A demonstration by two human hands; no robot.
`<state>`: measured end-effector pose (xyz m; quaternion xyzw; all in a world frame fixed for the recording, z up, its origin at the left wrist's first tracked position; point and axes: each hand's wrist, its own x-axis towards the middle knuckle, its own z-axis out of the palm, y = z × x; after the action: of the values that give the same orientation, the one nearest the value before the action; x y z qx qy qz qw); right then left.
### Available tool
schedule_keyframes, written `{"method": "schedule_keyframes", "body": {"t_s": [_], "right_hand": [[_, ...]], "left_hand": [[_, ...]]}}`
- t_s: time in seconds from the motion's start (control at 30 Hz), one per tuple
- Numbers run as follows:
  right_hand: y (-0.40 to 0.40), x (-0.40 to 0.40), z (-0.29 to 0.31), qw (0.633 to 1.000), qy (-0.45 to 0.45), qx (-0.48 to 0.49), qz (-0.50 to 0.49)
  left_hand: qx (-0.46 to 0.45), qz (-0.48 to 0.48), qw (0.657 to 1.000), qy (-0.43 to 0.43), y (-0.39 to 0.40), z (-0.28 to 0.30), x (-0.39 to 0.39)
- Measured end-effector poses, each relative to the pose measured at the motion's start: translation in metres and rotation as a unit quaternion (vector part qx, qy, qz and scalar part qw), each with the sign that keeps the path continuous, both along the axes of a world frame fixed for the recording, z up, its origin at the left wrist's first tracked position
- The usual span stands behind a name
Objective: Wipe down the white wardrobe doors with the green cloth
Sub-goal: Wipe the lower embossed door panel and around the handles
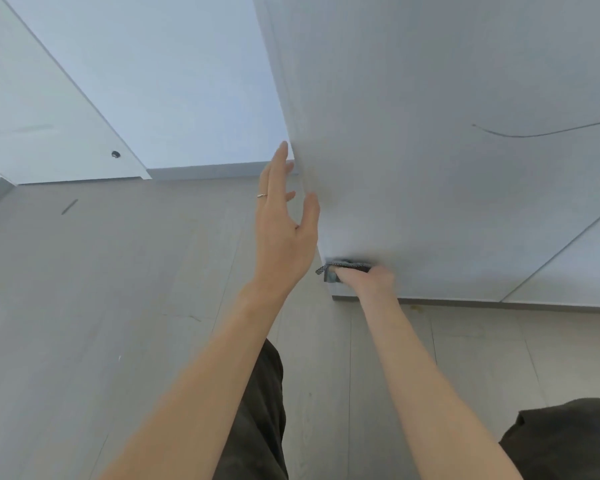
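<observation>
The white wardrobe door (430,150) fills the upper right of the head view, swung open with its free edge running down the middle. My right hand (369,277) grips the green cloth (340,268) and presses it against the door's lower left corner, close to the bottom edge. Only a dark, folded strip of the cloth shows past my fingers. My left hand (284,220) is held up with straight fingers beside the door's free edge, its fingertips at the edge; a ring sits on one finger.
A second white door panel (575,265) adjoins on the right. A pale wall (146,81) and another white panel with a small dark hole (115,154) lie to the left. Grey wood-look floor (118,289) spreads below, with my dark-clothed legs (260,427).
</observation>
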<state>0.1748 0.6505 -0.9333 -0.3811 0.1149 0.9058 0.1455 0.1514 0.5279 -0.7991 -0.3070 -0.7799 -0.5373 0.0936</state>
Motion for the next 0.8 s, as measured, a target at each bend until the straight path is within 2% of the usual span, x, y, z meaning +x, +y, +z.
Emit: {"method": "schedule_keyframes", "body": {"t_s": [0.13,0.23,0.33,0.4,0.5,0.6,0.8], "right_hand": [[0.000,0.000,0.051,0.992,0.119,-0.008,-0.040],[-0.001,-0.009,0.059,0.986,0.155,-0.028,-0.055],[-0.004,-0.020,0.024,0.992,0.117,-0.036,-0.023],[-0.005,-0.019,-0.010,0.998,0.060,-0.036,0.006],[-0.001,-0.009,-0.054,1.000,-0.019,-0.021,0.001],[0.016,0.010,-0.072,0.996,-0.082,0.017,-0.014],[0.080,0.056,-0.106,0.987,-0.132,0.092,-0.026]], "left_hand": [[0.002,0.002,1.000,-0.021,0.010,0.004,-0.005],[0.019,0.014,0.999,-0.035,0.014,0.002,-0.002],[0.016,0.023,0.999,-0.032,0.019,0.001,0.002],[0.004,0.026,0.999,-0.040,0.021,0.000,0.006],[-0.022,0.024,0.998,-0.055,0.026,0.001,0.012],[-0.051,0.012,0.997,-0.062,0.023,0.004,0.011],[-0.083,0.009,0.995,-0.062,0.021,0.007,0.008]]}}
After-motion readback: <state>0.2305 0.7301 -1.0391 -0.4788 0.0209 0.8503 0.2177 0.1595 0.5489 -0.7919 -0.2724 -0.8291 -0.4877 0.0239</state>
